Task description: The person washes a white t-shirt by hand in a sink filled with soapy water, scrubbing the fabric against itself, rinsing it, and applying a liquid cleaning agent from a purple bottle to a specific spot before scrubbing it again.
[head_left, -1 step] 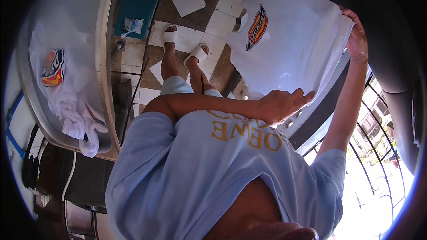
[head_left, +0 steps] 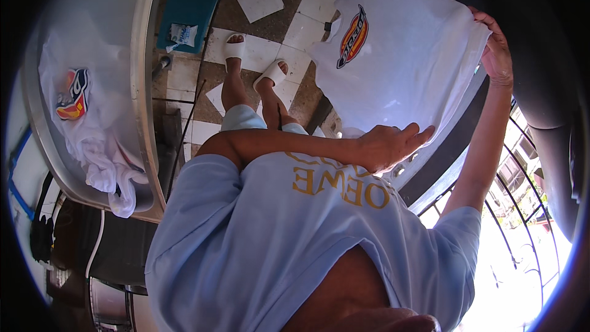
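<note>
A white T-shirt [head_left: 412, 49] with a red, yellow and black printed emblem is stretched out at the upper right, its neck end toward the middle. My right hand [head_left: 495, 55] grips the far corner of its bottom hem, fingers curled over the cloth. Across my chest reaches my left arm, and my left hand [head_left: 393, 146] pinches the near corner of the same hem; the fabric between thumb and fingers is partly hidden. At the left, more wet white clothes [head_left: 92, 129] with a coloured print lie bunched in a metal basin [head_left: 140, 55].
A teal board [head_left: 193, 0] bearing a small white-and-blue packet [head_left: 182, 35] lies beyond the basin. Patchy floor tiles [head_left: 258, 0] surround my feet in white slides [head_left: 271, 72]. Black window bars [head_left: 513, 190] stand at the right, near a dark rounded object [head_left: 547, 86].
The shirt's neck end has swung slightly to the left and its emblem has tilted and shifted a little. Both hands keep their hold, the right one barely moving.
</note>
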Motion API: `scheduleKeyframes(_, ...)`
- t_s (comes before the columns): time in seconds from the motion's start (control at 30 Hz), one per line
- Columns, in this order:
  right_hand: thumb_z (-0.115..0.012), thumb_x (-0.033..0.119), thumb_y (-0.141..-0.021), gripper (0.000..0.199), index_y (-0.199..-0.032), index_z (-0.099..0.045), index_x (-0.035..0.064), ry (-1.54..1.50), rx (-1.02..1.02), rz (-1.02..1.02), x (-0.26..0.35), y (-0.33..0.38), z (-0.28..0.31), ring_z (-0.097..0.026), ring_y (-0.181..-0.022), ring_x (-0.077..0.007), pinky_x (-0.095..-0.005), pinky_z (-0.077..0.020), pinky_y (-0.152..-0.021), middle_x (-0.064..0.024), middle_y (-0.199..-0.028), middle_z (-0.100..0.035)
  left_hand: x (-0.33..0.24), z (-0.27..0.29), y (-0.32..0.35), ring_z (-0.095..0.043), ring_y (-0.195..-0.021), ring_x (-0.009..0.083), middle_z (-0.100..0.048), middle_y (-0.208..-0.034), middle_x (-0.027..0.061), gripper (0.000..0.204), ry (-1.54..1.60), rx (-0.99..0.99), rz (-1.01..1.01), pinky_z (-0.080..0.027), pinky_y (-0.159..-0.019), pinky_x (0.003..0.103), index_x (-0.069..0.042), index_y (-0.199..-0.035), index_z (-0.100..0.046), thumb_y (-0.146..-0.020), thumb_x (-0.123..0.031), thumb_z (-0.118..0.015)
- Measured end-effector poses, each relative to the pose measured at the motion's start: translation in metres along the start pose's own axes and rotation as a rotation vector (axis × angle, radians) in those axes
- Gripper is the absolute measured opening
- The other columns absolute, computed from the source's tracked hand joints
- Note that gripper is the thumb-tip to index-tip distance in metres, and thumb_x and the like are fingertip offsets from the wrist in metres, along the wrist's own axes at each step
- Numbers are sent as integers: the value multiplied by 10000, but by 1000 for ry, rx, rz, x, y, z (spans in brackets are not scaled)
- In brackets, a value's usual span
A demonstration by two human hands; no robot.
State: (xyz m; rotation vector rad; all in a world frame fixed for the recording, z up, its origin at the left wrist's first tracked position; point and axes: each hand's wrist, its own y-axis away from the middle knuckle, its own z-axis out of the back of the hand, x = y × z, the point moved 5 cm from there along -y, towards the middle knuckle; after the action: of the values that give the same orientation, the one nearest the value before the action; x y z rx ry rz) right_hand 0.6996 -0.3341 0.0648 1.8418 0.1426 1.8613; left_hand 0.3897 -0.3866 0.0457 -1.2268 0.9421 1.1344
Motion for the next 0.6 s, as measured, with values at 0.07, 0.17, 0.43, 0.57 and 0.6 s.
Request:
scheduleKeyframes(0.07, -501, 103, -864, 390, -1248, -529, 41, 176, 114, -56, 22, -6, 0, -526, -1135, -159, -303, -356, -1017, -63, -1246, -565, 0, 0, 0, -585, -550, 268, -452, -1012, 164, 769, -15, -38, -13, -508, -493, 374, 19, -1393, -210, -768, -106, -640)
scheduleKeyframes(0.17, -430, 75, -801, 419, -1182, -605, 79, 510, 164, -91, 41, -12, -4, -522, -1151, -157, -327, -336, -1047, -44, -1251, -571, 2, -3, 1, -587, -532, 245, -451, -1004, 167, 790, -53, 2, 12, -506, -465, 343, 28, -1399, -203, -760, -108, -647)
scheduleKeyframes(0.43, -465, 160, -762, 393, -1092, -677, 184, 844, 281, -73, 53, -24, -26, -537, -1149, -192, -375, -319, -1075, -16, -1227, -598, 2, 0, 5, -608, -559, 223, -446, -995, 178, 856, -144, 180, 28, -525, -482, 310, -15, -1448, -127, -768, -106, -640)
scheduleKeyframes(0.57, -485, 186, -772, 378, -1097, -678, 180, 806, 320, -35, 53, -24, -31, -538, -1151, -193, -374, -333, -1057, -20, -1235, -594, 3, -1, 7, -610, -560, 229, -449, -1006, 182, 865, -127, 179, 28, -527, -485, 314, -33, -1453, -130, -767, -130, -649)
scheduleKeyframes(0.6, -484, 181, -771, 380, -1098, -678, 176, 797, 325, -36, 52, -23, -33, -536, -1153, -192, -371, -335, -1054, -20, -1238, -592, 3, 0, 9, -610, -561, 232, -449, -1007, 182, 869, -141, 161, 23, -528, -489, 319, -38, -1454, -129, -766, -138, -651)
